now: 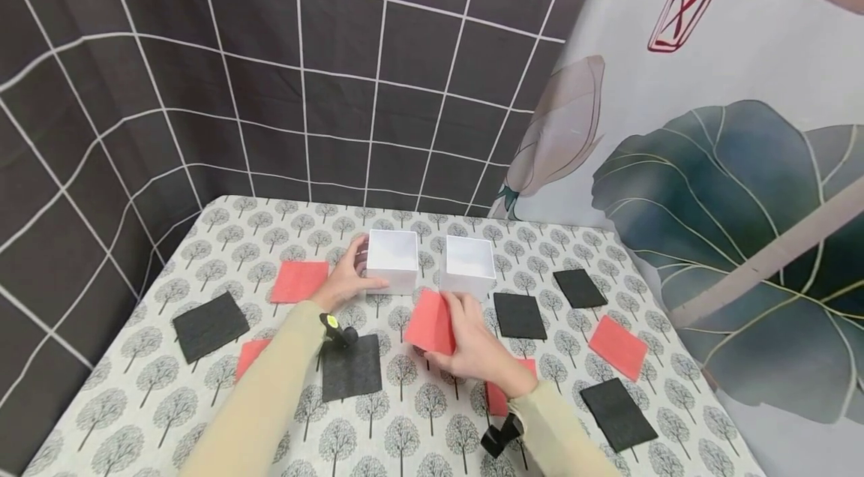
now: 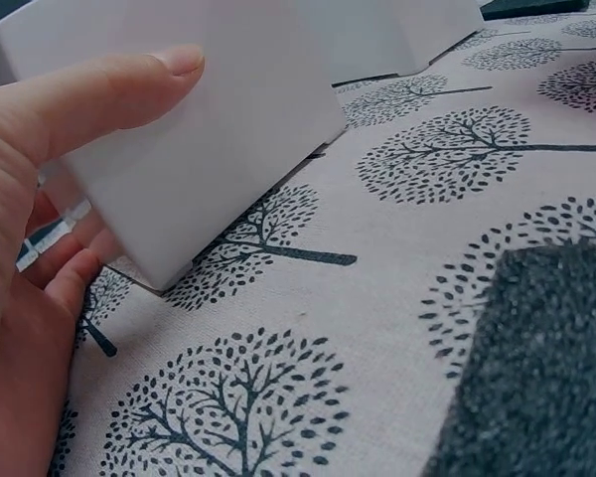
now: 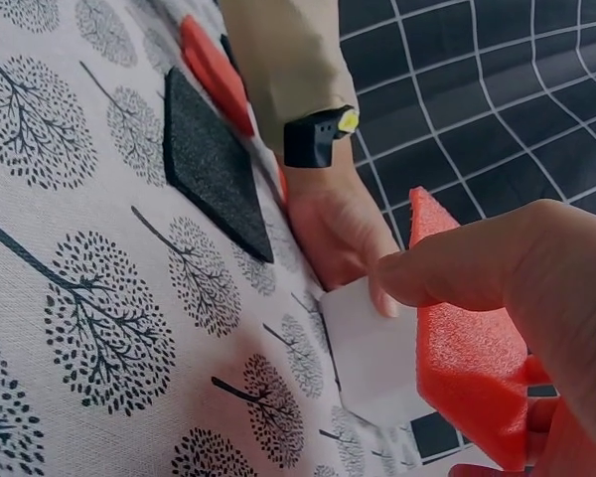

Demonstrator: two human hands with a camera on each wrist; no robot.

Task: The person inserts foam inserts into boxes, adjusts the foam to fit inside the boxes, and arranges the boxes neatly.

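Observation:
Two open-topped white boxes stand side by side near the table's back edge. My left hand (image 1: 346,280) grips the left white box (image 1: 400,282), with the thumb on its front wall and the fingers around its left side. My right hand (image 1: 470,340) pinches a red foam square (image 1: 432,323), held tilted above the cloth in front of the right white box (image 1: 470,284). In the right wrist view the red foam square bends slightly between thumb and fingers. Below the left hand lies a black foam square (image 1: 352,368).
More foam squares lie scattered on the tree-print cloth (image 1: 401,436). At left are a red square (image 1: 299,282) and a black square (image 1: 211,327). At right are black squares (image 1: 520,316) and a red square (image 1: 618,347). Another red square (image 1: 498,398) is partly under the right wrist.

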